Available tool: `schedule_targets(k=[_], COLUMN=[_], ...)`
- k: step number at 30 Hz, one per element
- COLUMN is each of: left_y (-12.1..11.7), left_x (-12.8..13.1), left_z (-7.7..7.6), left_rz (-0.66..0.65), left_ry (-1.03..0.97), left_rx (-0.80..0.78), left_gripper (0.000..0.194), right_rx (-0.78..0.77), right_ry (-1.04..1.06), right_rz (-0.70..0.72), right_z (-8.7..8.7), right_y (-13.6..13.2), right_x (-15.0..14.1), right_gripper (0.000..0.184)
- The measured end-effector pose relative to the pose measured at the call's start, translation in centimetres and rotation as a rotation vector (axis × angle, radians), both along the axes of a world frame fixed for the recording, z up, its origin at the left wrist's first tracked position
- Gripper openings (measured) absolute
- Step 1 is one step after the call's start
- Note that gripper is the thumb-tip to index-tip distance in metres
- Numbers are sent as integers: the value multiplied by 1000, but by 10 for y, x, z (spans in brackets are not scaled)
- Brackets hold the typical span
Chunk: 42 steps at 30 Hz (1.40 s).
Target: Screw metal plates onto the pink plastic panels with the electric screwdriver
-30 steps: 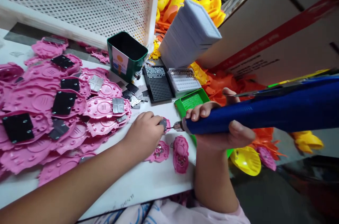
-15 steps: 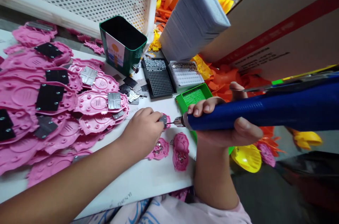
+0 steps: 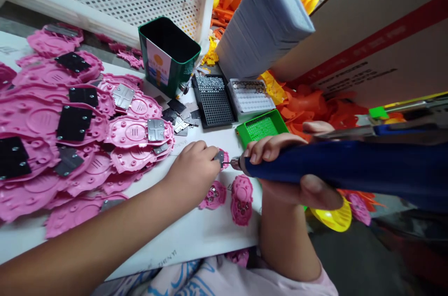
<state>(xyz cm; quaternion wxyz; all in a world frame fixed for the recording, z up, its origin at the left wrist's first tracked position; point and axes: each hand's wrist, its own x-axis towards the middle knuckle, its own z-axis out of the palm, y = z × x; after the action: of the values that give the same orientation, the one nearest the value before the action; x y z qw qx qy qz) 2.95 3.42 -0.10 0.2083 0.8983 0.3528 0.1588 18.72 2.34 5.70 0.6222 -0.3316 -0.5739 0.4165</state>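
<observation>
My right hand (image 3: 287, 160) is wrapped round a blue electric screwdriver (image 3: 336, 172), its thin bit pointing left. The bit tip meets a small grey plate (image 3: 219, 156) on a pink plastic part (image 3: 226, 161). Closed over that part is my left hand (image 3: 194, 170), which hides most of it. Two more pink parts lie just below: one (image 3: 214, 194) partly behind my left wrist, another (image 3: 241, 200) fully in sight, both with shiny metal pieces in them. To the left a big heap of pink parts (image 3: 133, 132) carries black and silver plates.
Behind my hands are a black screw tray (image 3: 217, 116), a white tray (image 3: 251, 100), a green tray (image 3: 280, 121) and a dark green bin (image 3: 175, 76). A white crate (image 3: 105, 2), a stack of pale sheets (image 3: 262, 25) and a large carton (image 3: 367, 30) stand further back.
The view has shifted slightly, so most things sit further right. The screwdriver's rear end has dipped lower, while its bit stays at the plate. Both hands keep their hold.
</observation>
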Motion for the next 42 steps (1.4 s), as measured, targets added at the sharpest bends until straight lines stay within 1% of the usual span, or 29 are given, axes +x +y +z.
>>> schedule_targets(k=[3,7,9,13,16,18,20,23,25,28,30,32,33,35,38,40,42], left_y=[1,4,4,4,4,5,7,9,8,6,5,3,3,2,2,2,2], left_x=[0,0,-2,-4,-7,-10,-14,-22,-29,-51,-74,-103,-119,-149,-186,-199,-204], left_z=[1,5,7,10,14,20,29,47,62,85,99,109,112,112,104,97,91], left_rz=[7,-7,-29,-62,-35,8,47,105,146,225,306,442,540,754,952,1017,1014], left_ry=[12,26,35,37,1,-37,-31,15,-3,-106,-166,-149,-115,-14,140,207,259], left_rx=[-5,-21,-25,-23,44,120,172,198,208,252,301,322,341,379,336,256,169], left_gripper=[17,17,18,17,17,17,15,15,17,18,19,22,22,24,29,34,35], right_rx=[-33,-38,-27,22,9,11,10,-14,-30,-58,-88,-123,-136,-152,-142,-122,-90], right_ry=[-5,5,36,154,205,237,264,273,271,270,275,280,284,286,297,320,339], right_rz=[-3,90,91,-55,-203,-290,-349,-388,-390,-367,-342,-326,-327,-332,-326,-302,-272], right_z=[-4,-7,-6,-1,5,9,12,15,15,14,12,12,12,12,11,9,8], right_y=[-2,3,7,11,12,11,11,9,8,7,6,6,6,7,9,11,12], right_x=[-2,4,8,12,14,15,15,12,9,5,3,2,1,1,2,3,5], right_gripper=[27,28,26,17,15,14,16,19,21,26,30,37,41,46,37,31,28])
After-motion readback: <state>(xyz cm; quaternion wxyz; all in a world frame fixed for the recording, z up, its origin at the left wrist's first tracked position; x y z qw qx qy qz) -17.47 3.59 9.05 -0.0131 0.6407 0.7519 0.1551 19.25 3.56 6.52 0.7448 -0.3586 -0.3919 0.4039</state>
